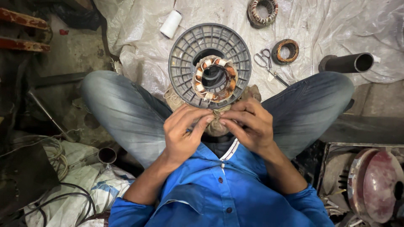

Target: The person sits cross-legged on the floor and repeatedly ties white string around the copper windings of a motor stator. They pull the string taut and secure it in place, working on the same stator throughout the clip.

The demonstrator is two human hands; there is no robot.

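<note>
Person sits cross-legged on floor, both forearms bent inward, hands meeting over lap. Left hand (182, 132) curled, fingertips pinched shut on something small at near edge of stator winding (215, 79); what grip holds too small to tell. Right hand (249, 126) mirrors it, fingers bent, tips pressed against left fingertips, grip closed. Stator winding rests on grey plastic spool (185, 59) just beyond hands, between knees. Scissors (264, 60) lie on plastic sheet (320, 29) right of spool
</note>
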